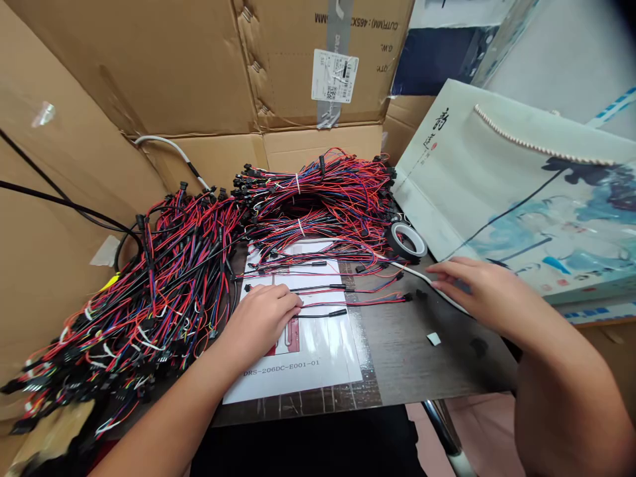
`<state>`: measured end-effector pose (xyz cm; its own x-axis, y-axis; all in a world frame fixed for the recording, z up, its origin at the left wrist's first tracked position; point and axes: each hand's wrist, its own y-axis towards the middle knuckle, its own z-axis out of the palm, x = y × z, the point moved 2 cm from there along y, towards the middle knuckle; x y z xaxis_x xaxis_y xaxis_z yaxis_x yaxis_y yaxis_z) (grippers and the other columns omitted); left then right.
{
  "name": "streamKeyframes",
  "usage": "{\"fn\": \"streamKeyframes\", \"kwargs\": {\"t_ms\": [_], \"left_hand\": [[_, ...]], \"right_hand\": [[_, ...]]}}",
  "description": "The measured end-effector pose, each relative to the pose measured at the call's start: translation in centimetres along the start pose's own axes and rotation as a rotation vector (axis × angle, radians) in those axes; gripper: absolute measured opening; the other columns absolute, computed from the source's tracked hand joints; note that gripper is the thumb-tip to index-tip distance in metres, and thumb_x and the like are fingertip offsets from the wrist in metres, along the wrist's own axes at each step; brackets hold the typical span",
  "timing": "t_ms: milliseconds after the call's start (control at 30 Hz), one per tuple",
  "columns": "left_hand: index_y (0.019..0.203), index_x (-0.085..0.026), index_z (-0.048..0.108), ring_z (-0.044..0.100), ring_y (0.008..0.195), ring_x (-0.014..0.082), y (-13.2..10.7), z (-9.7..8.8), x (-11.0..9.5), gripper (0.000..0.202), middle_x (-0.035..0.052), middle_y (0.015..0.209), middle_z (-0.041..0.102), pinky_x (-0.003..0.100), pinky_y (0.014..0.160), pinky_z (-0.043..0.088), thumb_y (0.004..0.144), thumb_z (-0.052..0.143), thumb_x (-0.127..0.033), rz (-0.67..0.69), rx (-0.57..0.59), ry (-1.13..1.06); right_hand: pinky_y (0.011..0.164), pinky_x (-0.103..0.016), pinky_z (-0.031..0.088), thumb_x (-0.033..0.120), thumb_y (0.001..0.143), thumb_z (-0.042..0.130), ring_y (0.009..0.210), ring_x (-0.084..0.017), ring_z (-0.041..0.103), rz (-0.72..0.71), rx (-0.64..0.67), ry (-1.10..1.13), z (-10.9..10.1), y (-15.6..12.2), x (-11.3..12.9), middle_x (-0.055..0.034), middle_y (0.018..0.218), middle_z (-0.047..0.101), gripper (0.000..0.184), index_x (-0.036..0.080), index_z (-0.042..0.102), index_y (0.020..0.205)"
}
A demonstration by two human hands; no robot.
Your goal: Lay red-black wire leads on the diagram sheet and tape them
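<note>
My left hand (265, 317) rests on a printed sheet (328, 371), its fingers closed on a wire harness (358, 303) of red and black wires with a black connector at its right end. A black lead with a thicker tip (338, 313) also comes out from under these fingers. Just behind lie a few similar harnesses, side by side across the paper. At the right, my right hand (464, 288) hovers by a white cable (410, 270), thumb and fingers apart, with nothing visible between them. Whether it touches the cable I cannot tell.
Bundled harnesses (318, 185) are stacked at the back, and a large loose heap of them (183, 278) fills the left. A black tape roll (407, 241) sits near a pale paper bag (497, 192). Cardboard (189, 66) walls the back and left. A small white scrap (434, 339) lies front right.
</note>
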<state>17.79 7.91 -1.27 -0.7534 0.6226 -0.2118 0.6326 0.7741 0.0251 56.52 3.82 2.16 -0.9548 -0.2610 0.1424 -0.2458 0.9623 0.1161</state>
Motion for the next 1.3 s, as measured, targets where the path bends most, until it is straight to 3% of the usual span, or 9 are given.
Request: {"fn": "streamKeyframes", "kwargs": {"t_ms": [100,233,333,567,767,967,1167,1300], "left_hand": [[0.097,-0.024,0.068,0.062,0.090,0.0179,0.0,0.0,-0.1,0.022,0.0012,0.092,0.067,0.033,0.082,0.040,0.099,0.047,-0.028,0.020,-0.021,0.014],[0.096,-0.023,0.068,0.061,0.088,0.0175,-0.1,0.0,-0.1,0.022,0.0016,0.091,0.066,0.033,0.081,0.039,0.099,0.047,-0.028,0.035,-0.045,0.023],[0.097,-0.023,0.068,0.061,0.089,0.0175,-0.1,0.1,-0.2,0.021,0.0015,0.091,0.066,0.033,0.082,0.039,0.099,0.047,-0.027,0.026,-0.040,0.006],[0.098,-0.022,0.067,0.061,0.092,0.0187,-0.2,0.0,-0.3,0.022,0.0017,0.094,0.066,0.034,0.085,0.040,0.100,0.045,-0.028,-0.006,-0.005,-0.009],[0.099,-0.023,0.067,0.062,0.093,0.0188,-0.2,-0.1,-0.3,0.023,0.0020,0.095,0.066,0.035,0.085,0.041,0.100,0.045,-0.029,-0.008,-0.001,-0.016],[0.097,-0.022,0.066,0.062,0.091,0.0182,-0.2,0.0,-0.4,0.023,0.0022,0.093,0.065,0.034,0.085,0.041,0.100,0.045,-0.028,0.005,-0.027,-0.009],[0.096,-0.022,0.066,0.062,0.090,0.0180,-0.3,0.0,-0.5,0.021,0.0024,0.091,0.065,0.033,0.083,0.041,0.099,0.046,-0.026,0.018,-0.043,0.002],[0.098,-0.022,0.066,0.062,0.091,0.0185,-0.4,-0.1,-0.4,0.022,0.0024,0.093,0.065,0.034,0.084,0.041,0.100,0.045,-0.028,0.007,-0.026,-0.004]], "right_hand": [[0.070,-0.034,0.049,0.041,0.095,0.051,0.078,-0.021,0.065,0.085,0.014,-0.018,1.5,-1.4,-1.1,-0.0077,0.097,0.071,0.028,0.022,0.067,0.108],[0.067,-0.031,0.047,0.037,0.094,0.052,0.078,-0.019,0.064,0.102,0.072,0.075,4.3,-1.9,-0.4,-0.0055,0.094,0.068,0.022,0.023,0.064,0.106],[0.063,-0.029,0.044,0.035,0.094,0.051,0.072,-0.016,0.059,0.136,0.075,0.130,5.2,-1.7,0.1,-0.0030,0.086,0.064,0.015,0.023,0.061,0.094],[0.071,-0.030,0.045,0.034,0.096,0.048,0.079,-0.016,0.058,0.079,0.109,0.246,3.7,-2.5,0.5,-0.0046,0.096,0.061,0.017,0.022,0.059,0.090],[0.070,-0.029,0.046,0.037,0.096,0.053,0.074,-0.014,0.058,0.046,0.325,0.452,2.9,-5.0,1.6,-0.0025,0.086,0.063,0.022,0.023,0.065,0.085],[0.069,-0.029,0.047,0.040,0.090,0.062,0.075,-0.016,0.058,0.101,0.274,0.454,3.5,-6.0,1.8,-0.0024,0.084,0.063,0.018,0.023,0.065,0.094],[0.070,-0.030,0.046,0.036,0.094,0.054,0.075,-0.016,0.057,0.077,0.292,0.426,3.6,-6.5,2.4,-0.0029,0.085,0.061,0.017,0.022,0.061,0.086],[0.075,-0.033,0.046,0.035,0.097,0.048,0.082,-0.018,0.057,0.067,0.239,0.428,3.7,-6.6,2.8,-0.0056,0.091,0.060,0.019,0.022,0.056,0.087]]}}
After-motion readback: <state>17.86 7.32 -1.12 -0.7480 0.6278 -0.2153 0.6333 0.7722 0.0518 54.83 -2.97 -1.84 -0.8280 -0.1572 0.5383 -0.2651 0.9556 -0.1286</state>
